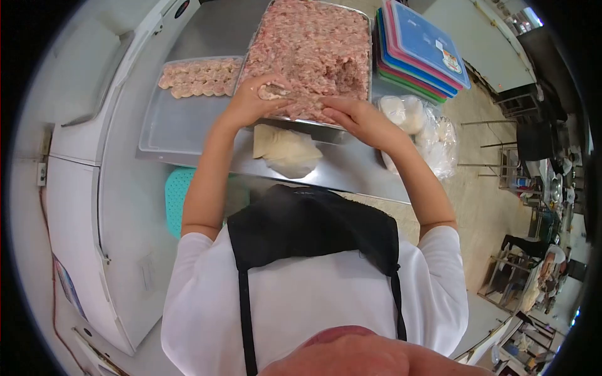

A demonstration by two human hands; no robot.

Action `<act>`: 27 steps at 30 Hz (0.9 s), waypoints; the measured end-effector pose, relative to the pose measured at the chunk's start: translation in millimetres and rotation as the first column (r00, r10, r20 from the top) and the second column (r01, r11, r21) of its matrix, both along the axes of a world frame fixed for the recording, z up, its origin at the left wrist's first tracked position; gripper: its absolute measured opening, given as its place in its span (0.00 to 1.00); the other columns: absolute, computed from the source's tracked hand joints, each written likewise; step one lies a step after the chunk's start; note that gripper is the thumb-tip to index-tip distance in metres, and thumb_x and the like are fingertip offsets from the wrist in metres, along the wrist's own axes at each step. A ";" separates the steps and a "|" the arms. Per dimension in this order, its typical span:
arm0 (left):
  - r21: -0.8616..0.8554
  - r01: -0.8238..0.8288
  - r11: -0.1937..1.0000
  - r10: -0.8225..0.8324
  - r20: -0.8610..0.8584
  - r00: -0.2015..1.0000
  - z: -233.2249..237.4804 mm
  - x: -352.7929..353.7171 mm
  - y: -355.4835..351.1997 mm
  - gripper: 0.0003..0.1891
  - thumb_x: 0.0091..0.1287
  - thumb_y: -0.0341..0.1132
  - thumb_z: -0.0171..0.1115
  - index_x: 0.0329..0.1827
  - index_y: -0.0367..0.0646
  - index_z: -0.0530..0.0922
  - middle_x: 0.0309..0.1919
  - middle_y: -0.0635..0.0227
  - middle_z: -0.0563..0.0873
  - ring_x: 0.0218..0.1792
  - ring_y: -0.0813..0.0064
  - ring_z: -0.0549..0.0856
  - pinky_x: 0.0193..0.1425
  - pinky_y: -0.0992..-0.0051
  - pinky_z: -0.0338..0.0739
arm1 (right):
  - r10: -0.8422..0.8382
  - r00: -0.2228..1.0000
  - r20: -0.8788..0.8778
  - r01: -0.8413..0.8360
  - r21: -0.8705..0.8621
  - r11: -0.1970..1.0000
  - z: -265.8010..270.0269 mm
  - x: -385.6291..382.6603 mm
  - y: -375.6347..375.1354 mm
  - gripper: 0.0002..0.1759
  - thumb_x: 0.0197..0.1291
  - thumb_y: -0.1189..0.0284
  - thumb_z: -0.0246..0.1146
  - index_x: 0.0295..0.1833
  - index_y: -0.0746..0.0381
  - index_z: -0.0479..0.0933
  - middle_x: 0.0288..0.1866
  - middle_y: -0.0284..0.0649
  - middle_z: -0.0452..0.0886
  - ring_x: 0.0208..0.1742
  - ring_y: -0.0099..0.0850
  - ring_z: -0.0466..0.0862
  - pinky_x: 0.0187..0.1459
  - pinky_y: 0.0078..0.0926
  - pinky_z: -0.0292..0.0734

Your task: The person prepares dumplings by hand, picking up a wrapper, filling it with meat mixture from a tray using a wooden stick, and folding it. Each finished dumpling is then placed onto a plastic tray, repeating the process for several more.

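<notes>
On the left we see a plastic tray (pixel 179 125) with rows of filled dumplings (pixel 197 78); they look soft and moist, best supported from beneath. Next, our left hand (pixel 246 103) curls loosely around a filled wrapper (pixel 274 92) at the meat's near left edge. We judge it light, pliable and easily torn, so a gentle cupped hold round its sides suits it. Below, thin wrappers (pixel 285 147) lie stacked on the tabletop (pixel 370 166); we would peel one by its edge. The ground meat (pixel 307 50) looks sticky, slippery and, in bulk, heavy. Our right hand (pixel 357 116) reaches over its near edge, fingers partly extended; we cannot tell whether they grip anything.
</notes>
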State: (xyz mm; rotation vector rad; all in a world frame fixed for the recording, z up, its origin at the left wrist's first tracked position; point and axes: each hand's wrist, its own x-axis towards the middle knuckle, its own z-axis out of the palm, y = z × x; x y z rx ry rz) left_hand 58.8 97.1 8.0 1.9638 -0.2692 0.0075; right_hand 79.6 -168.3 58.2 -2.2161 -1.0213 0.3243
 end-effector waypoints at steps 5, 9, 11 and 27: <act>-0.056 -0.113 0.992 0.104 -0.147 0.984 -16.3 -17.4 46.1 0.19 0.56 0.36 0.74 0.50 0.45 0.81 0.25 0.75 0.82 0.21 0.87 0.75 0.25 0.81 0.70 | -0.068 0.884 0.463 0.148 -0.138 0.979 26.8 -9.2 30.4 0.14 0.66 0.60 0.58 0.51 0.54 0.80 0.38 0.43 0.83 0.40 0.45 0.83 0.37 0.41 0.77; -0.042 -0.036 0.998 0.027 -0.190 0.981 1.1 -26.6 83.7 0.20 0.55 0.39 0.75 0.48 0.42 0.81 0.35 0.70 0.84 0.26 0.85 0.78 0.27 0.80 0.72 | -0.048 0.912 0.407 0.110 -0.130 0.985 6.8 -36.0 85.7 0.15 0.66 0.60 0.58 0.54 0.53 0.79 0.38 0.45 0.83 0.40 0.46 0.83 0.38 0.43 0.77; 0.055 -0.020 0.998 0.032 -0.213 0.977 5.8 -32.8 99.6 0.21 0.54 0.40 0.76 0.47 0.41 0.80 0.41 0.68 0.84 0.30 0.82 0.80 0.32 0.79 0.76 | -0.083 0.933 0.350 0.129 -0.108 0.986 -10.5 -37.0 97.7 0.15 0.66 0.60 0.58 0.53 0.55 0.80 0.39 0.46 0.83 0.41 0.47 0.83 0.40 0.43 0.77; 0.513 -0.526 0.679 0.477 0.236 0.847 -136.3 21.3 320.4 0.30 0.56 0.40 0.71 0.62 0.42 0.72 0.49 0.50 0.84 0.48 0.51 0.83 0.52 0.59 0.77 | -0.601 0.606 -0.521 0.756 0.144 0.638 -80.4 -108.1 71.1 0.17 0.68 0.63 0.60 0.56 0.62 0.80 0.22 0.24 0.69 0.18 0.12 0.63 0.20 0.14 0.56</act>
